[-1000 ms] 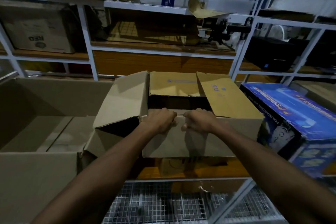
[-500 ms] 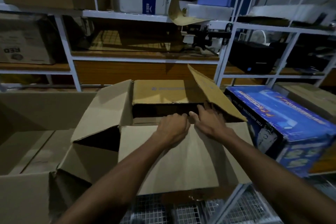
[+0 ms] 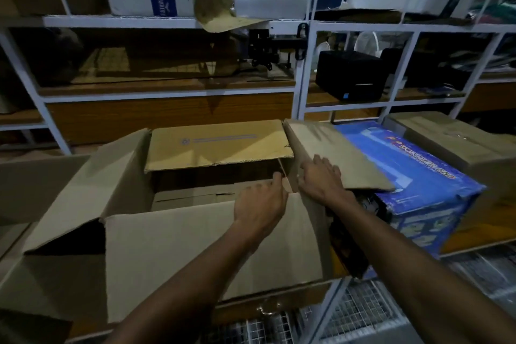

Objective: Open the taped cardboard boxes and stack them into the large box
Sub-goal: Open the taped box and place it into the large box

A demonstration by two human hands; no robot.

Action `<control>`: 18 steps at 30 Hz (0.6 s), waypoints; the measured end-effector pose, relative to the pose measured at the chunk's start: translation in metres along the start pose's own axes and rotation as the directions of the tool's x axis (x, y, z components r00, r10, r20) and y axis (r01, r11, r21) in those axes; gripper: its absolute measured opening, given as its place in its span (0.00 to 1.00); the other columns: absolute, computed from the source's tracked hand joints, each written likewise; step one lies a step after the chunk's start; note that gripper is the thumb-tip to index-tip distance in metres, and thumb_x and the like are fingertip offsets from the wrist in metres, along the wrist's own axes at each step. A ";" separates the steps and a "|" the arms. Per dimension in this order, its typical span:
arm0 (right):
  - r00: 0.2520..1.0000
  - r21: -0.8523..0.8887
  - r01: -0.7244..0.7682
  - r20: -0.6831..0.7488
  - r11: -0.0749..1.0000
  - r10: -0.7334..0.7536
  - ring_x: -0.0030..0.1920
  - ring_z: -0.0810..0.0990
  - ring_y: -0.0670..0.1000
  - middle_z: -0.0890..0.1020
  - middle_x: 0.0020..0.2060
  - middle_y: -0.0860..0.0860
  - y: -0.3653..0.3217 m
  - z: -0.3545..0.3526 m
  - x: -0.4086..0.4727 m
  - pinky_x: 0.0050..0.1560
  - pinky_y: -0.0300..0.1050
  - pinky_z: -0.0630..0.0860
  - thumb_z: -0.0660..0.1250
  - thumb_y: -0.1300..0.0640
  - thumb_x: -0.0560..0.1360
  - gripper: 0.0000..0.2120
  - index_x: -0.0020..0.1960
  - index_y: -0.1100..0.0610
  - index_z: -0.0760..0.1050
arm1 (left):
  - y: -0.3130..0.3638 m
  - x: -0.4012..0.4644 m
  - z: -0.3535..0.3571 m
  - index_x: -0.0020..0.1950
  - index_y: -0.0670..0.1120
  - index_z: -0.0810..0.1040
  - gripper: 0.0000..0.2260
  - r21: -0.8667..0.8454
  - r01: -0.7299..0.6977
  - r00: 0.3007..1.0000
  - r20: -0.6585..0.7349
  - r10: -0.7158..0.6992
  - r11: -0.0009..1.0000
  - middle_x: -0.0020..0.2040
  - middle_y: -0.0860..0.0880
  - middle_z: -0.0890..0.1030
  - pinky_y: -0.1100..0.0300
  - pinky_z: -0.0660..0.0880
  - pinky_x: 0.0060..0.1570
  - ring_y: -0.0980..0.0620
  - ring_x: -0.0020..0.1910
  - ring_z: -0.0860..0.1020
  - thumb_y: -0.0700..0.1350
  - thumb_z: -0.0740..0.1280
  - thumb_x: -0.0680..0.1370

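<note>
A brown cardboard box (image 3: 178,248) stands in front of me on the shelf with all its flaps folded outward. My left hand (image 3: 261,204) rests on the top edge of the near flap, fingers curled over it. My right hand (image 3: 321,179) lies flat with spread fingers on the right flap (image 3: 335,153), which lies pressed down over the blue box. Inside the open box I see flat cardboard at the bottom. The large brown box (image 3: 33,181) stands at the left, partly covered by the left flap.
A blue printed box (image 3: 424,190) sits right of the open box, and a closed brown box (image 3: 460,142) beyond it. White metal shelving holds more boxes above, plus a black device (image 3: 351,75). Wire mesh lies below the shelf edge.
The near flap has been folded down toward me. My right hand moved from the near flap to the right flap and pushed it flat onto the blue box.
</note>
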State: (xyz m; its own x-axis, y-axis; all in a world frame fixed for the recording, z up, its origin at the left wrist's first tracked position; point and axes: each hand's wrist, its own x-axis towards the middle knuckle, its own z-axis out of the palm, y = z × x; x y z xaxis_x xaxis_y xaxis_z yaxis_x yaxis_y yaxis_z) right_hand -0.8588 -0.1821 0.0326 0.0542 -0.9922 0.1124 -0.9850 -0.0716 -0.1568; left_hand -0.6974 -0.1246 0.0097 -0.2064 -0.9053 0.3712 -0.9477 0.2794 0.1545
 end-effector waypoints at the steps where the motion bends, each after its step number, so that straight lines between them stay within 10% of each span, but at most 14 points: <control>1: 1.000 0.028 0.002 0.009 1.000 -0.002 0.70 0.67 0.62 0.70 0.68 0.60 0.003 0.000 0.003 0.70 0.62 0.64 0.61 0.51 0.79 0.19 0.68 0.55 0.73 | 0.000 0.000 0.001 0.66 0.49 0.67 0.15 0.009 0.001 1.000 -0.001 -0.001 1.000 0.38 0.51 0.78 0.51 0.78 0.35 0.49 0.32 0.76 0.53 0.50 0.85; 18: 0.990 0.144 0.075 -0.129 0.987 -0.056 0.60 0.76 0.58 0.77 0.59 0.56 0.027 0.007 0.024 0.62 0.52 0.77 0.70 0.67 0.75 0.14 0.58 0.56 0.82 | 0.000 -0.006 0.014 0.54 0.51 0.74 0.19 0.138 -0.039 0.999 -0.011 0.041 0.990 0.45 0.51 0.79 0.53 0.75 0.48 0.52 0.40 0.76 0.58 0.46 0.85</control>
State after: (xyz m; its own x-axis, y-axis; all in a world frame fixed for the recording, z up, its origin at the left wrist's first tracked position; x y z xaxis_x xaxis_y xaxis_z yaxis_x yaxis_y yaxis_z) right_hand -0.8826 -0.2090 0.0244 0.0882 -0.9650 0.2470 -0.9445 -0.1598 -0.2872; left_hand -0.6993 -0.1238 -0.0060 -0.2420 -0.8897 0.3871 -0.9635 0.2675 0.0125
